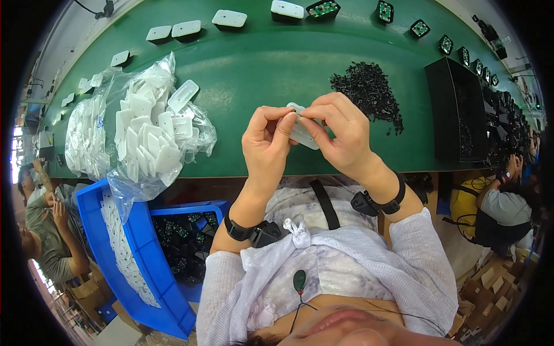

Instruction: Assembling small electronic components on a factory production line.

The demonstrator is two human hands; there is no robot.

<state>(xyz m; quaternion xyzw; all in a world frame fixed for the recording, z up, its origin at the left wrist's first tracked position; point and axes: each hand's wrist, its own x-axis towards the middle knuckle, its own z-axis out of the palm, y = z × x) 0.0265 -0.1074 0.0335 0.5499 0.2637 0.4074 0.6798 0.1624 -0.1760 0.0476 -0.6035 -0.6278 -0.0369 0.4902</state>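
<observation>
Over the near part of the green bench, both my hands meet at the upper end of a white plastic cover [304, 138] with rounded corners. My left hand [269, 130] pinches its upper end between thumb and forefinger. From the other side, my right hand [341, 124] grips the same end, its thumb and forefinger pressed close to the left fingertips. A tiny dark piece [295, 111] shows between the fingertips; its kind is too small to make out, and the fingers partly hide it. Beyond my right hand lies a heap of small black parts [369, 86].
Clear plastic bags of white covers [151, 135] lie at left. White-topped boxes [229, 19] and black housings with green circuit boards [323, 9] line the far side. A black bin [456, 115] stands right; blue bins [135, 254] sit below left. People work at both sides.
</observation>
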